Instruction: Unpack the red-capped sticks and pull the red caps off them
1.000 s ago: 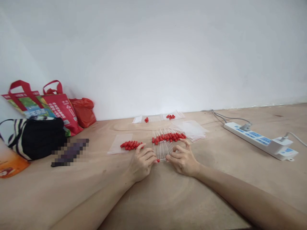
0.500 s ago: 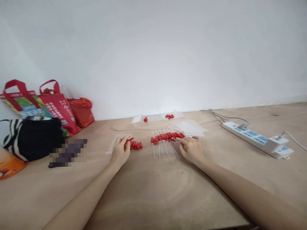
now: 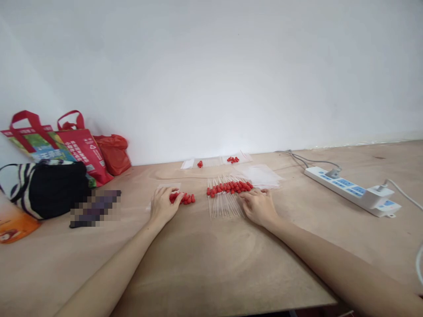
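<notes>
My left hand [image 3: 163, 205] rests low around a small pile of red bulb-shaped pieces [image 3: 187, 199]. Its thumb and index finger stand apart, with red pieces between them and against the thumb. My right hand [image 3: 260, 205] is at the right end of a row of thin clear tubes [image 3: 225, 207], fingers curled together. What its fingertips grip, if anything, is hidden. Red bulbs [image 3: 228, 188] lie side by side across the tubes in a slanting band, the last ones close to my right fingers. Part of a clear plastic bag [image 3: 170, 185] shows behind my left hand.
Flat clear bags [image 3: 262, 175] lie behind my right hand. Farther back, more red pieces [image 3: 233, 160] lie on clear plastic by the wall. A power strip [image 3: 352, 189] with cables is at the right; shopping bags [image 3: 82, 152] and a black bag [image 3: 59, 189] stand left.
My left hand has lowered around the red pile; the red piece raised at its fingertips no longer shows there. The pale thin piece at my right fingertips is no longer visible.
</notes>
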`<state>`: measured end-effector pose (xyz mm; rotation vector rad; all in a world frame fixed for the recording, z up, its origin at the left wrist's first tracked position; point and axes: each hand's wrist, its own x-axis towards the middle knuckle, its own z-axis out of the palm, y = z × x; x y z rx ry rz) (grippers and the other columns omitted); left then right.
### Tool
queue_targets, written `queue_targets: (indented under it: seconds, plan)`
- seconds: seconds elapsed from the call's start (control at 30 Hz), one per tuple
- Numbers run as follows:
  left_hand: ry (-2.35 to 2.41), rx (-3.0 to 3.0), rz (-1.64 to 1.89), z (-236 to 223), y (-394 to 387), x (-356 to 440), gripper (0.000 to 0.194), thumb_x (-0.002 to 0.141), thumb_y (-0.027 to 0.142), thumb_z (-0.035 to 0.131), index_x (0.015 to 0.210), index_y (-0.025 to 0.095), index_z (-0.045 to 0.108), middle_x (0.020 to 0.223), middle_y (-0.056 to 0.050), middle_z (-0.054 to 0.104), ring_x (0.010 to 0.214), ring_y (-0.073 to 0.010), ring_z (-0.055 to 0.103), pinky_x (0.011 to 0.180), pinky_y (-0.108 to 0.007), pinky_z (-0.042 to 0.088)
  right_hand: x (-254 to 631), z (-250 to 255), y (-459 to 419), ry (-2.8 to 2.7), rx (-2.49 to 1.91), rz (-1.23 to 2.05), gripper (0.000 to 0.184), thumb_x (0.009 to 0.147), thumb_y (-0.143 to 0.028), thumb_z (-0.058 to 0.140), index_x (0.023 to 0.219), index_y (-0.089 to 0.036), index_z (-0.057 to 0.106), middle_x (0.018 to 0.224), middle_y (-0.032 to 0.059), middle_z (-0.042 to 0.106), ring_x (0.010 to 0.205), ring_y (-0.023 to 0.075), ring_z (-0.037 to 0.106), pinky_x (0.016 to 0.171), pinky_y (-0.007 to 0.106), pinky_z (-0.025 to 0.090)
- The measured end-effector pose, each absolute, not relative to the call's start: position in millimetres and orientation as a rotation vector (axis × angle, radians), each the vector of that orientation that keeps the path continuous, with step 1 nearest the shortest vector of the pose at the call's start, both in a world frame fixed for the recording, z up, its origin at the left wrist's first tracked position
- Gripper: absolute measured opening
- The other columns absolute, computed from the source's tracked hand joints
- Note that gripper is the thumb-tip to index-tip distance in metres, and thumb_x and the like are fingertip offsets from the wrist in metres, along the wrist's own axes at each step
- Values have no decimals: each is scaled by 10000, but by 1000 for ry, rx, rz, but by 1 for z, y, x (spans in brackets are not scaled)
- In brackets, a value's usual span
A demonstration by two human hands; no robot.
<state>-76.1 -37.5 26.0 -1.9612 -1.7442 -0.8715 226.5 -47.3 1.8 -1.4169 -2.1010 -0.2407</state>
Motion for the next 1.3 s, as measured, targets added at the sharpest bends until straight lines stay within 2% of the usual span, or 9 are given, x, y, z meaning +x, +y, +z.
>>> queue_targets:
  seconds: [0.2,0.4,0.5,0.77,0.87,0.97,1.07,1.17,1.3]
  plan:
    - [-1653,-2140,-734,33,-36,-31,148,743,338,521,755,225,614,832,-39,621,858,-240,511,739,-389,332,223,3,-51,-2177,-1352,-286,190,808,-312,454,833,-243,630,829,33,659,843,190,536,828,408,213]
    - [-1700,-2309,-625,32,-20,10,215,726,421,537,766,219,597,847,-45,623,887,-260,504,755,-427,298,222,2,-52,-2221,-1307,-285,340,833,-482,376,859,-262,634,849,35,636,862,198,523,862,448,194]
    - [-1733,-2335,-622,32,-13,17,234,711,445,549,729,216,590,817,-41,622,872,-264,510,754,-435,296,222,2,-51,-2205,-1307,-261,341,851,-459,356,875,-259,631,846,30,630,873,190,519,860,435,204]
    - [-1814,-2148,-896,26,-15,15,144,748,307,513,693,193,581,817,-54,614,883,-251,517,750,-410,330,230,4,-42,-1936,-1279,-147,321,875,-364,332,837,-250,629,841,22,609,850,162,524,811,370,271]
    - [-1682,-2120,-1079,22,-33,2,136,757,305,506,730,193,580,797,-46,612,808,-221,532,722,-375,353,231,1,-38,-1826,-1207,-129,296,858,-365,356,962,-225,596,953,64,569,909,180,512,793,349,320]
    - [-1426,-2265,-1050,17,-53,-12,116,775,285,494,769,199,572,807,-33,619,805,-197,536,751,-364,343,228,0,-39,-1819,-1121,-181,369,833,-382,399,1118,-179,513,1082,113,499,970,198,482,802,343,348]
    - [-1227,-2361,-983,17,-64,-18,85,776,256,502,775,209,572,819,-23,628,833,-188,531,777,-359,334,223,3,-45,-1951,-1037,-285,448,806,-409,446,1196,-189,455,1170,123,452,1031,221,442,859,381,313]
    - [-1122,-2401,-951,19,-68,-13,71,774,233,508,766,214,576,812,-15,634,813,-177,530,774,-352,335,219,7,-51,-2110,-959,-341,425,804,-426,455,1182,-233,475,1177,93,477,1056,219,423,909,416,247]
    - [-1012,-2413,-959,21,-68,-6,56,768,208,516,771,207,572,806,-13,639,800,-169,524,769,-346,337,213,4,-52,-2220,-844,-334,292,809,-414,469,1047,-278,570,1005,24,597,961,180,469,944,433,163]
